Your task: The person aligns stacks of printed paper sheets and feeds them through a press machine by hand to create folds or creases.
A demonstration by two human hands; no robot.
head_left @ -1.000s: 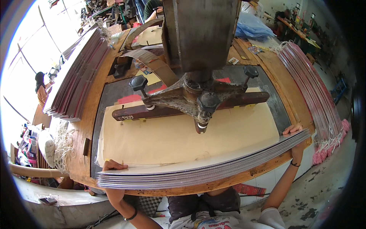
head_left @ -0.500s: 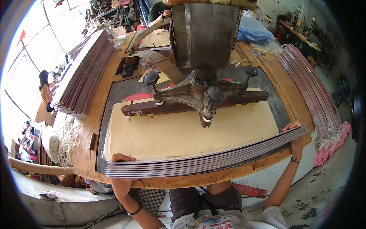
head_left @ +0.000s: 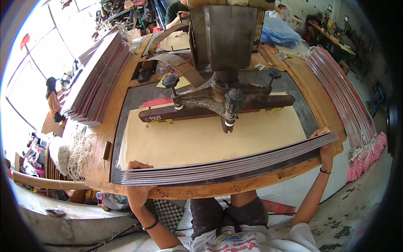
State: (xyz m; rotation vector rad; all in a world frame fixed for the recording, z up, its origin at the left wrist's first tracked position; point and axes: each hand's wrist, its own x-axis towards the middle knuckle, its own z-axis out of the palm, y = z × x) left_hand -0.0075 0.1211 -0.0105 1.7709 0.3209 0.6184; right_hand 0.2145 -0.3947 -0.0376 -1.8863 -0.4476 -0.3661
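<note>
A stack of thin flat sheets [head_left: 235, 167], pale grey along its edges, spans the near side of the table from left to right. My left hand [head_left: 140, 176] grips its left end, fingers on top and palm below. At the other end my right hand [head_left: 325, 145] is closed around the stack, fingers over the upper face. Just beyond lies a large cream sheet [head_left: 210, 143] on the dark work surface. A press head [head_left: 228, 101] with three arms and black knobs stands above it, with a long dark red bar [head_left: 159, 112] across the sheet.
Piled flat sheets [head_left: 98, 80] stand at the far left beside loose white strings [head_left: 79, 153]. At the right hangs another bundle [head_left: 338, 88] with pink cords [head_left: 367, 157]. The wooden table edge [head_left: 226, 187] runs close to my body. Other people are in the background.
The whole view has shifted slightly, so the table's near edge sits higher in it. Both hands keep hold of the stack, which stays at about the same place by the edge.
</note>
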